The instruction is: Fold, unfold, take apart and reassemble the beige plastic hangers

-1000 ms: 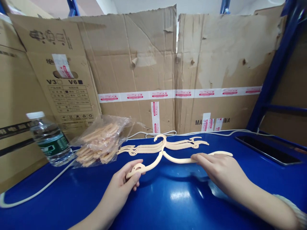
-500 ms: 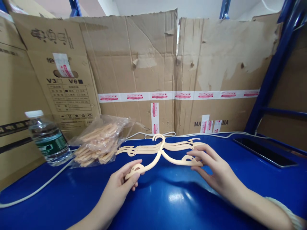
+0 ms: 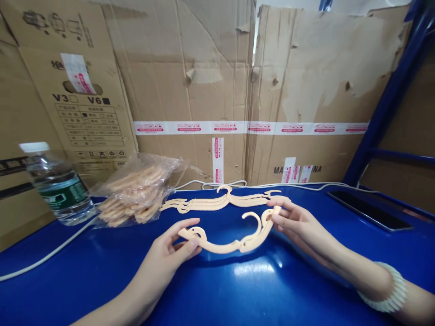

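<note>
A cream plastic folding hanger (image 3: pixel 219 248) is held just above the blue table, one arm end in each hand. My left hand (image 3: pixel 171 249) pinches its left end between thumb and fingers. Its right end is gripped by my right hand (image 3: pixel 295 224). The hanger's arms sag to a low middle joint, and its hook leans to the right, close to the right arm. Behind it, several similar hangers (image 3: pixel 207 203) lie spread out flat in a stack, their hooks pointing toward the cardboard.
A clear plastic bag (image 3: pixel 136 190) of folded hangers and a water bottle (image 3: pixel 59 185) stand at the left. A black phone (image 3: pixel 369 210) lies at the right. White cable (image 3: pixel 47 270) runs along the blue table (image 3: pixel 217 299); cardboard (image 3: pixel 190 99) walls the back.
The hanger's middle has dropped and come nearer, away from the stack. Its right end has risen, and the hook has swung over to the right. The view has tilted down slightly.
</note>
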Demonstrator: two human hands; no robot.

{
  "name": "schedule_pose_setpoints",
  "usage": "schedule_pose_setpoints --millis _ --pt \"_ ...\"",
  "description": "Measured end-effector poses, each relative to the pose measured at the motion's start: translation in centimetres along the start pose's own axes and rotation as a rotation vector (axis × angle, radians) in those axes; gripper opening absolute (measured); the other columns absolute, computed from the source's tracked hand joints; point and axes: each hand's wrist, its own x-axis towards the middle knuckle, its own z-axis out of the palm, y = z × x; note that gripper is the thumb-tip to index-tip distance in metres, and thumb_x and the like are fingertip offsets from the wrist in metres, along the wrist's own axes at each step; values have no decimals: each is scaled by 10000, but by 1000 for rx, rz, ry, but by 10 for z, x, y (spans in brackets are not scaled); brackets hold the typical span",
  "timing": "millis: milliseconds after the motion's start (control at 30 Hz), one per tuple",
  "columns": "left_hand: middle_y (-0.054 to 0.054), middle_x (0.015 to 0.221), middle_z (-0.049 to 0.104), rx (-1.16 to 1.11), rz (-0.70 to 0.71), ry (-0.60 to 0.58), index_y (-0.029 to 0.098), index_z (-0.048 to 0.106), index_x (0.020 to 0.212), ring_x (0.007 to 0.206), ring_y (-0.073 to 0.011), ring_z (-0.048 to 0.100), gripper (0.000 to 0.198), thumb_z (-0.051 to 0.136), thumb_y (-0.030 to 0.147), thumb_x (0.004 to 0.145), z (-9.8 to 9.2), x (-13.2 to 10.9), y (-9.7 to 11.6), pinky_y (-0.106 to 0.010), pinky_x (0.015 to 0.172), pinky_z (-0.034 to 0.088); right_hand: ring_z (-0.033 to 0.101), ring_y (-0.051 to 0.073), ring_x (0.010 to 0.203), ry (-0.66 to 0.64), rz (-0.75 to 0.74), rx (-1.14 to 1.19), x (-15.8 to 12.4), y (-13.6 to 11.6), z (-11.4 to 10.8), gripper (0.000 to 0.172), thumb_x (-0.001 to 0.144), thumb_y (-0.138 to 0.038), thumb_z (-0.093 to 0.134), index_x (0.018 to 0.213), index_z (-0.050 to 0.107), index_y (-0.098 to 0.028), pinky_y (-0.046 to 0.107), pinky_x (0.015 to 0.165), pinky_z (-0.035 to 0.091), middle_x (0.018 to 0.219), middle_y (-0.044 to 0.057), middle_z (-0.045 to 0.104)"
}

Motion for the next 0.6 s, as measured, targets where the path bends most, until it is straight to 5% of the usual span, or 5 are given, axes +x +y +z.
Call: schedule_pose_setpoints --millis 133,400,600 --pt "-22 919 674 52 36 -16 230 603 1195 805 -173 652 531 769 426 730 3 -1 -3 -237 628 583 527 109 639 -131 31 69 -9 2 17 383 721 -360 811 964 560 -203 237 592 421 790 5 630" --pt "-41 927 676 78 152 -40 207 586 1186 826 -197 664 463 722 398 787 10 -6 -3 -236 591 577 523 86 702 -407 42 181 -20 5 30 478 857 -262 709 1293 513 -275 226 654 438 961 17 602" --pt "-42 937 670 91 156 -57 206 567 1188 838 -190 652 444 708 389 808 10 -8 2 -235 621 571 530 65 674 -447 110 229 -19 5 25 261 870 -232 697 1119 627 -194 194 635 458 861 4 581"
